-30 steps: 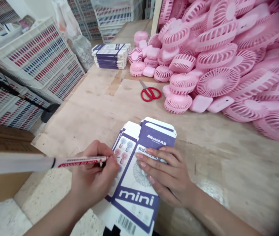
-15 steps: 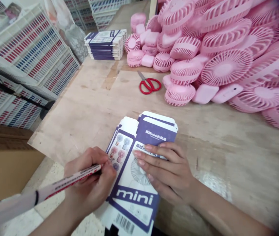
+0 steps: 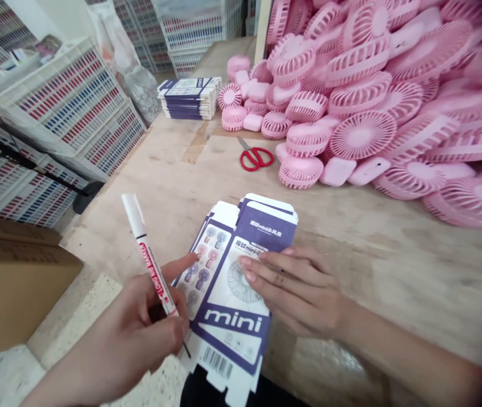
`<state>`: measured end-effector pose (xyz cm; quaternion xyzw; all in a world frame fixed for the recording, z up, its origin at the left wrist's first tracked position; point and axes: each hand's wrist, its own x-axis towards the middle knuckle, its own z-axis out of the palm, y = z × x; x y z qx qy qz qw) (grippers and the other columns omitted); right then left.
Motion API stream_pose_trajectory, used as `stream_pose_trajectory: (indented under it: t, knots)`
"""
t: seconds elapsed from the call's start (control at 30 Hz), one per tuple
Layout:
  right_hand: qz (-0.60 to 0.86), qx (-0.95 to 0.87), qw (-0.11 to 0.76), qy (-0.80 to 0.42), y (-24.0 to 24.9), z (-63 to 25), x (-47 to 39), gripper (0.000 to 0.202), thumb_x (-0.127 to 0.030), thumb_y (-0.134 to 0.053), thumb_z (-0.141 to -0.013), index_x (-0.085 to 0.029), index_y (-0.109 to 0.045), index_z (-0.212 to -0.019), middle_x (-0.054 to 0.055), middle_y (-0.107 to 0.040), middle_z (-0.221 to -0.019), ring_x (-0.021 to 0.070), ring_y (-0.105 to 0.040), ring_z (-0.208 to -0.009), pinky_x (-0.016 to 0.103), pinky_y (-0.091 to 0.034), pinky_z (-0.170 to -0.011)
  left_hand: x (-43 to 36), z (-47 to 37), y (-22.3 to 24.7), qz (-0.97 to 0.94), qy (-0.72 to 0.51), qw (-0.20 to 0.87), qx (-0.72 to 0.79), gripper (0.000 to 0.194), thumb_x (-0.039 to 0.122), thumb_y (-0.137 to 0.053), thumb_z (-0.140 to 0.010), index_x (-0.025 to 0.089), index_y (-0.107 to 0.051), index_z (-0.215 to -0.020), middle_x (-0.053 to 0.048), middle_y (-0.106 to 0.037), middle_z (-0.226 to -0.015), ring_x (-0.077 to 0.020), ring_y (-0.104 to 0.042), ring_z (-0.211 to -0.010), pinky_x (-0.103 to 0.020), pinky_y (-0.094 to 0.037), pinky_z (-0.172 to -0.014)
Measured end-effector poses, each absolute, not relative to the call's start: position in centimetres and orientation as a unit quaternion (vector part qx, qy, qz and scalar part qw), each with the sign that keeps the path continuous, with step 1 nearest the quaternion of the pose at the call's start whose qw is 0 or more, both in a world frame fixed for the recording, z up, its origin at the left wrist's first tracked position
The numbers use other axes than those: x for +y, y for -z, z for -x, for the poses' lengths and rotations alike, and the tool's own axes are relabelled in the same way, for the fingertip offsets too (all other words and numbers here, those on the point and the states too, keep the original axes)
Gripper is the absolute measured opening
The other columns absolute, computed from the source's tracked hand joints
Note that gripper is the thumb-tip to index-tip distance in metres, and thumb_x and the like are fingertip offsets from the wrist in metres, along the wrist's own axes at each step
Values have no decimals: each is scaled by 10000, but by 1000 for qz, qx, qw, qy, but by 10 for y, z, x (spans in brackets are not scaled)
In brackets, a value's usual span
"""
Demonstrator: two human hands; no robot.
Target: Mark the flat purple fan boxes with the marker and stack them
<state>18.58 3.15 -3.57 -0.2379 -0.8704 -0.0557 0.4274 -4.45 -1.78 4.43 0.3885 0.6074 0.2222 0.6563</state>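
Observation:
My left hand (image 3: 151, 333) is closed round a white and red marker (image 3: 154, 270), its index finger stretched over the left panel of the flat box. The marker's white cap end points up and its thin dark tip points down near the box's lower left edge. Purple and white flat "mini" boxes (image 3: 236, 321) lie in a small pile at the table's front edge. Across their right side rests my right hand (image 3: 300, 288), palm down, fingers spread out over the printed fan picture.
Red-handled scissors (image 3: 257, 159) lie mid-table. Behind them stand a stack of folded boxes (image 3: 190, 99) and a large heap of pink fans (image 3: 364, 134). White crates (image 3: 71, 102) and a brown carton (image 3: 16, 282) are at the left.
The marker has swung from slanting left to nearly upright in my left hand, which has moved down, its index finger now extended. My right hand has shifted slightly right. The view has tilted a little.

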Motion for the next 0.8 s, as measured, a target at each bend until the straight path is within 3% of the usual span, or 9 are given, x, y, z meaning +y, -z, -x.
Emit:
stream_pose_trajectory:
  t: [0.23,0.37,0.6,0.7,0.8]
  knots:
    - [205,-888,400,97,20,-198,44,172,-137,-485,-849,-162,-638,-922,38,-700,-992,151,-627,-892,339,-445,-800,-26,41,-41,-389,-218,661,603,707,286,-588,-735,288,-295,-1379,40,-446,-583,-83,-358,-451,-149,-304,-337]
    - [183,-892,397,113,19,-197,48,184,-128,-465,-866,-188,-629,-926,10,-693,-1014,129,-628,-889,327,-454,-801,-29,34,-43,-377,-225,680,587,635,281,-586,-739,303,-368,-1334,33,-477,-615,-77,-377,-457,-147,-319,-341]
    - [145,-904,395,67,16,-179,57,187,-186,-493,-848,-128,-612,-981,43,-686,-1034,123,-625,-878,307,-470,-788,-16,6,-54,-415,-208,722,514,434,78,-549,-662,251,-616,-1054,48,-485,-548,-61,-358,-419,-146,-292,-318]
    - [149,-915,375,14,21,-172,57,273,-254,-432,-879,-81,-606,-999,76,-676,-1052,144,-621,-871,316,-486,-798,-8,9,-46,-439,-283,640,564,286,85,-554,-645,201,-641,-892,47,-512,-508,-61,-385,-374,-162,-306,-316]
    - [169,-912,371,-41,27,-170,55,273,-242,-439,-871,-77,-609,-1006,54,-685,-1033,169,-613,-879,345,-489,-776,2,14,-31,-482,-418,438,633,57,126,-594,-660,176,-577,-683,38,-535,-491,-71,-433,-386,-176,-331,-353]
